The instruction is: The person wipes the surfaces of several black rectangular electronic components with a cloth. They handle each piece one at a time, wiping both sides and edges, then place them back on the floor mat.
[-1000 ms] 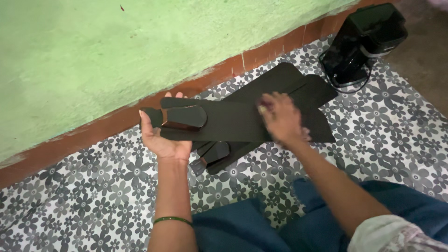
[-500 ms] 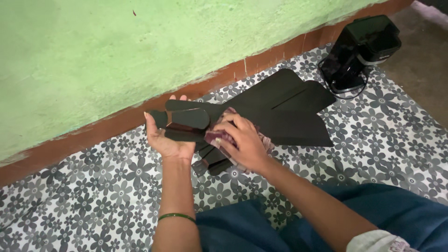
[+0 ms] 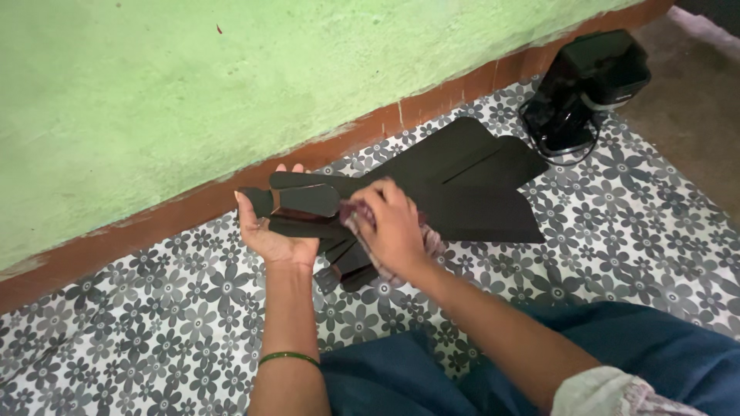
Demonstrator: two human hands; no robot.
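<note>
right hand (image 3: 395,231) has slid back from the wide end of the top blade (image 3: 470,212) to its narrow end near frame centre, fingers clenched on a reddish cloth (image 3: 356,218) pressed against it. left hand (image 3: 274,231), left of centre, cups the narrow end from below, fingers curled up around the bracket (image 3: 306,201). more black fan blades (image 3: 462,150) lie stacked underneath on the flowered floor mat (image 3: 617,223). black appliance (image 3: 582,88) sits upper right by the green wall (image 3: 193,85).

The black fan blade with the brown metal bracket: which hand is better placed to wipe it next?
Probably the right hand: it already presses the pinkish cloth on the black fan blade, while the left hand supports its bracket end from below.
</note>
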